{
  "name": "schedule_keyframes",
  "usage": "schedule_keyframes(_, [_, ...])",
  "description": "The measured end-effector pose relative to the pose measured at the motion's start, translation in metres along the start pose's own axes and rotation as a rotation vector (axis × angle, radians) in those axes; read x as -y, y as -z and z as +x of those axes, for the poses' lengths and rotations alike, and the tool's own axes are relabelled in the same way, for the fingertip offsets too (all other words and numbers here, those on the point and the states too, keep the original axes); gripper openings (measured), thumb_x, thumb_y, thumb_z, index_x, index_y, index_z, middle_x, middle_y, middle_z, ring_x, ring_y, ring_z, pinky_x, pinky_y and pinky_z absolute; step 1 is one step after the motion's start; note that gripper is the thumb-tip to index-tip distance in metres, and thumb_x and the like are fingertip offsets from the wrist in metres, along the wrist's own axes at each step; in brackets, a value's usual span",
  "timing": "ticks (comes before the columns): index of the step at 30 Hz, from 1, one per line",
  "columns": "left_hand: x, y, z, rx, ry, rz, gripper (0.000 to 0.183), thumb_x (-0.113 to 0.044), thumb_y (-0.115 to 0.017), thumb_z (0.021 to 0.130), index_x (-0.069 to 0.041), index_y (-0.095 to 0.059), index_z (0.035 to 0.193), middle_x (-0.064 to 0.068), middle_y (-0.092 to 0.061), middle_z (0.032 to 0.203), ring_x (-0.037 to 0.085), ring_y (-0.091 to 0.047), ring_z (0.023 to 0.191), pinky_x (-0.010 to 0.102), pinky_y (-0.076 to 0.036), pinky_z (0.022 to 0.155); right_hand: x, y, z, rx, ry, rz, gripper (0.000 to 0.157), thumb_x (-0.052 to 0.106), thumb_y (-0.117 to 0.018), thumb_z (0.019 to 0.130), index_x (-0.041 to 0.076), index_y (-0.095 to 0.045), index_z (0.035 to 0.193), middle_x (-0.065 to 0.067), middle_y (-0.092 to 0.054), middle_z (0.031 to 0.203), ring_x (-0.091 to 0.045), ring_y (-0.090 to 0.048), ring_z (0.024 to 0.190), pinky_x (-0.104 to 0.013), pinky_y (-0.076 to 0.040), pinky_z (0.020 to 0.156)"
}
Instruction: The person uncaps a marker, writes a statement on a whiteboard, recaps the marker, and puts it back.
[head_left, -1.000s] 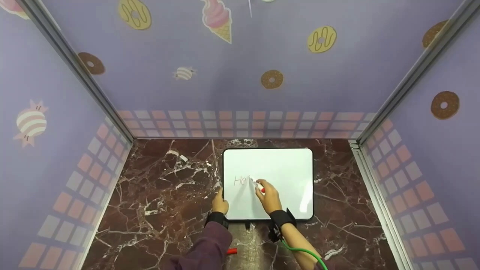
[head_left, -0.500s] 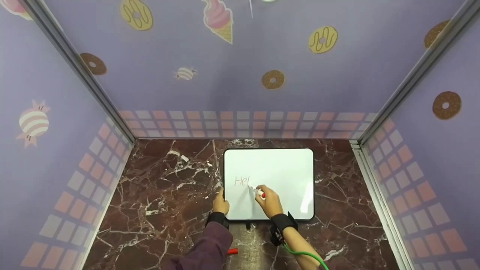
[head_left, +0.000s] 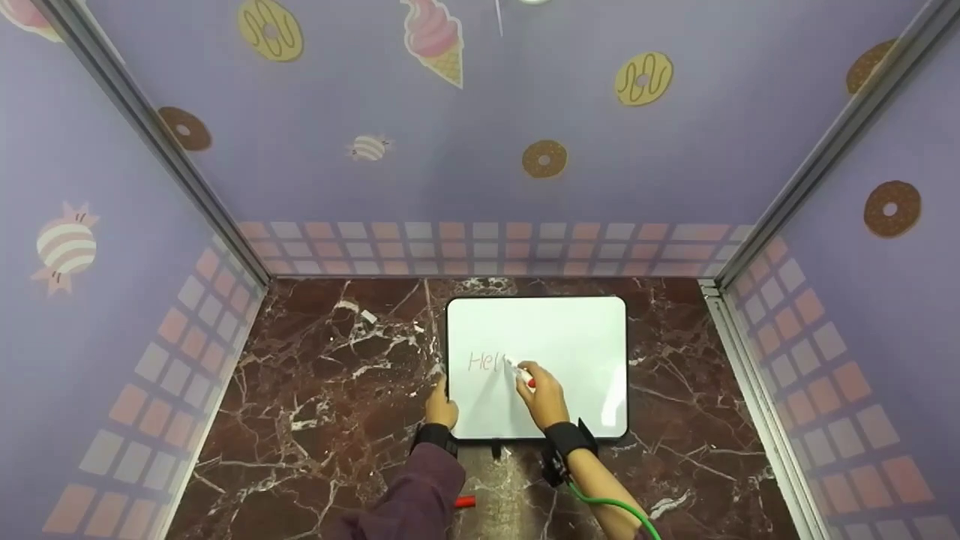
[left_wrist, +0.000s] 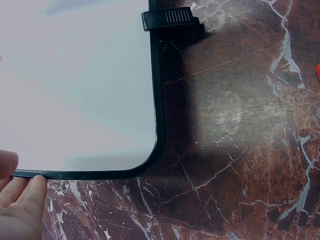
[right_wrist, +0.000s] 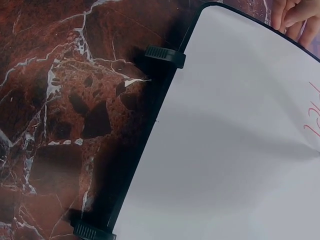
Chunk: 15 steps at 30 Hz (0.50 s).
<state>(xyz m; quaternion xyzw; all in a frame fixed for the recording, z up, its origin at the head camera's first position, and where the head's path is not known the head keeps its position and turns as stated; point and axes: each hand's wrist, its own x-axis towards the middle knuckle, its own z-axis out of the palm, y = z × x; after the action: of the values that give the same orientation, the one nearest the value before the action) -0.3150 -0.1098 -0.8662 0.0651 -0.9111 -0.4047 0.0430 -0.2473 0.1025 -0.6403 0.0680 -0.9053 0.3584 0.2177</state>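
Note:
A whiteboard (head_left: 570,330) with a black frame lies on the marbled table. Red handwriting (head_left: 484,362) on its left half reads "Hel", with a further stroke at the marker's tip. My right hand (head_left: 547,399) pinches a marker (head_left: 529,381), white with a red end, its tip right at the board's surface. At the board's left edge, my left hand (head_left: 441,411) grips the frame. In the left wrist view the thumb (left_wrist: 7,162) lies over the white face and the fingers (left_wrist: 34,197) are at the frame's outer side. The right wrist view leaves the marker and right hand out.
Black clips (right_wrist: 165,55) sit on the board's near edge. A red stick-like piece (head_left: 465,502) lies on the table (head_left: 337,420) beside the left sleeve, partly covered by it. Patterned walls (head_left: 480,187) enclose the back and sides. A green cable (head_left: 611,506) runs along the right forearm.
The marker in my right hand has gone down the board, completing the "l", then back up and slightly right, where another stroke shows. My left hand has stayed on the frame.

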Motion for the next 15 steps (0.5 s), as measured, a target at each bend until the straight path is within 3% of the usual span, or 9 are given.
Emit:
schedule_keyframes(6, [0.005,-0.007,0.008,0.021,0.0,-0.019,0.061,-0.002,-0.042,0.085,-0.018,-0.034,0.143,0.016,-0.05,0.137,0.036,-0.053,0.117,0.045,-0.047,0.095,-0.004,0.002,-0.004,0.007,0.02,-0.018,0.015,0.008,-0.065,0.075,0.006,-0.065,0.09,-0.004,-0.061,0.066,-0.012,-0.051,0.058,-0.023,-0.042,0.053])
schedule_keyframes(8, [0.005,-0.007,0.008,-0.001,-0.003,0.013,0.062,-0.001,-0.045,0.081,-0.017,-0.038,0.141,0.017,-0.053,0.133,0.037,-0.056,0.113,0.045,-0.048,0.091,-0.005,0.002,-0.005,0.001,0.024,-0.017,0.015,0.009,-0.065,0.075,0.007,-0.064,0.09,-0.003,-0.06,0.065,-0.011,-0.051,0.058,-0.022,-0.041,0.052])
schedule_keyframes(15, [-0.009,0.014,-0.005,0.033,0.025,-0.03,0.061,-0.003,-0.041,0.087,-0.019,-0.032,0.145,0.014,-0.049,0.139,0.034,-0.053,0.119,0.046,-0.047,0.094,-0.009,0.007,-0.005,-0.073,0.028,0.001,0.016,0.008,-0.065,0.073,0.007,-0.065,0.089,-0.003,-0.058,0.063,-0.011,-0.049,0.056,-0.021,-0.04,0.051])
